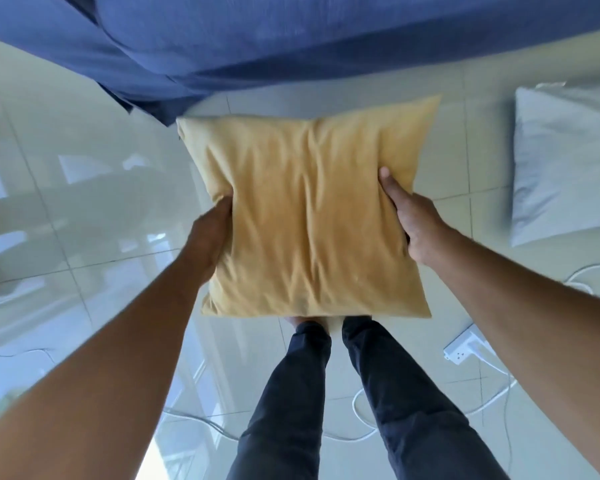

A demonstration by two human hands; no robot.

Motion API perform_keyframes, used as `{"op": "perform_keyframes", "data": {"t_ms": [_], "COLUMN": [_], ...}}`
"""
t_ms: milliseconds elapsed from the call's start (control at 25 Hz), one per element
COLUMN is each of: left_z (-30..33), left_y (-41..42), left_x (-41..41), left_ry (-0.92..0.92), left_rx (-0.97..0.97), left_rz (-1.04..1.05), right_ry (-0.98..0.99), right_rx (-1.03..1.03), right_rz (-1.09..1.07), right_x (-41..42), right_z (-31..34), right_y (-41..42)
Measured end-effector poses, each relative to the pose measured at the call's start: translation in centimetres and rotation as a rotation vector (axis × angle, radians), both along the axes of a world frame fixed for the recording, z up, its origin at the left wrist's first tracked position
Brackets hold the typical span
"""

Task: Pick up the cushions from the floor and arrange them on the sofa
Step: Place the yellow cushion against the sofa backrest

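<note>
The blue sofa [291,39] fills the top of my view, above the glossy tiled floor [84,202]. Just below the sofa's edge I hold the yellow cushion [309,216] in the air, off the floor. A grey cushion [565,161] lies on the floor to the right of the yellow one. My left hand [208,237] grips the yellow cushion's left edge, my right hand [413,216] its right edge. A white power strip [465,344] lies below the grey cushion.

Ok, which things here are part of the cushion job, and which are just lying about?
Job:
yellow cushion, held by left hand and right hand
grey cushion on floor
blue sofa

Lying about:
white power strip
white cables
</note>
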State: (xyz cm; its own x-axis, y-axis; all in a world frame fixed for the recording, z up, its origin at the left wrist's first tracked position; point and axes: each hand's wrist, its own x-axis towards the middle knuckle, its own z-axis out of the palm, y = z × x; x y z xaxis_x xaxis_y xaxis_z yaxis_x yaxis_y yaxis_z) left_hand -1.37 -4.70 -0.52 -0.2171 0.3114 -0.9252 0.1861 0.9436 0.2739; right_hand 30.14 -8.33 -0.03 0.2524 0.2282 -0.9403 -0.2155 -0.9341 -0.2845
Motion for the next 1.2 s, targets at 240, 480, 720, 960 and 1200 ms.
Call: {"op": "perform_keyframes", "data": {"t_ms": [240,480,720,960,1200], "left_z": [14.5,29.8,41.0,47.6,50.7], "left_y": [-2.2,-1.1,1.0,5.1,12.5], "left_x": [0.9,1.9,4.0,6.1,7.2], "left_ry": [-0.031,-0.061,-0.085,-0.114,-0.170], "left_rx": [0.065,0.200,0.366,0.511,0.601], "left_rz": [-0.015,-0.005,0.014,0.065,0.086], "right_ry": [-0.020,-0.023,-0.035,-0.041,-0.027], "right_rx": [0.112,0.281,0.470,0.632,0.718], "right_rz": [0.002,0.013,-0.008,-0.037,-0.054], "right_x": [0.8,2.1,3.7,5.6,6.3], "right_z": [15.2,30.8,42.6,48.5,50.8], "right_y": [-0.3,1.8,4.0,8.1,15.6]}}
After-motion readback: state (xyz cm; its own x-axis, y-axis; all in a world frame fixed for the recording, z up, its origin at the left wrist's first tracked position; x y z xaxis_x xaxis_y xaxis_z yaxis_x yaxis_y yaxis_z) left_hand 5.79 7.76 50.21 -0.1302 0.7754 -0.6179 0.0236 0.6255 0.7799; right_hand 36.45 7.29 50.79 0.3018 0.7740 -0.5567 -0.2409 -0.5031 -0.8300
